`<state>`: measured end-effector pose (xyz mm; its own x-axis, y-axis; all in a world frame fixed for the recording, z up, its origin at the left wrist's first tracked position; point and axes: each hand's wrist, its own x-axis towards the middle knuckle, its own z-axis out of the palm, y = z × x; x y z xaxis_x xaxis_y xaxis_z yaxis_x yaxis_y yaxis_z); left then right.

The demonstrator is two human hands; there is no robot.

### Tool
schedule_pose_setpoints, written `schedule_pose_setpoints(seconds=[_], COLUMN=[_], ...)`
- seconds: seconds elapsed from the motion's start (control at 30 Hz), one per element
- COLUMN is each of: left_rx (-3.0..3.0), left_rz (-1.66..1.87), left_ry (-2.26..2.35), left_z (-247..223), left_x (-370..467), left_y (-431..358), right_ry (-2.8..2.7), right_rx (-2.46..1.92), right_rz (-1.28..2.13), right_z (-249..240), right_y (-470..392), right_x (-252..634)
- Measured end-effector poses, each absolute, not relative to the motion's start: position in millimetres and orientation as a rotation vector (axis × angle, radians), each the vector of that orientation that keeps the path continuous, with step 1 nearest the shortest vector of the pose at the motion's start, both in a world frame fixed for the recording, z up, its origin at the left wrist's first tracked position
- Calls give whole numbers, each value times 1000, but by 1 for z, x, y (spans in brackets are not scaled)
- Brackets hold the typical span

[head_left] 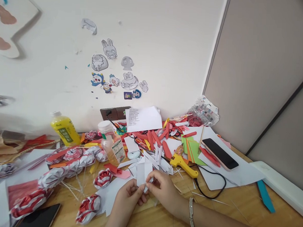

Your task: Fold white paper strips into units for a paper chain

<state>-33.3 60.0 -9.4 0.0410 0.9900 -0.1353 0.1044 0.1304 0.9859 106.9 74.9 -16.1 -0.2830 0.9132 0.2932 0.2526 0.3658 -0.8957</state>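
Note:
Between my two hands is a small folded piece of white paper (141,173), held upright just above the table. My left hand (130,195) pinches its lower left part with thumb and fingers. From the right, my right hand (160,186) grips the lower right edge, its thumb close to the left thumb. A beaded bracelet (192,214) circles my right wrist. White paper sheets (109,194) lie under and beside my left hand. Two red and white paper roses (88,208) sit to the left of it.
Behind my hands lie folded red and white paper strips (155,137). A yellow glue gun (183,164) with a black cord rests at the right, near a phone (219,153). Bottles (65,129) stand at the back left. A second phone (40,217) lies front left.

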Motion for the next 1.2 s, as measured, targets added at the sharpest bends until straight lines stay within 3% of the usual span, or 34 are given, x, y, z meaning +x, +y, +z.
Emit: schedule_pose_setpoints(seconds=[1.2], left_rx=[1228], left_rz=[1035], left_ry=[1278], left_z=[-5], left_x=[-27], left_y=[53], right_ry=[-1613], right_rx=[-1106], right_rz=[1059], right_z=[-13], right_y=[74], right_x=[104])
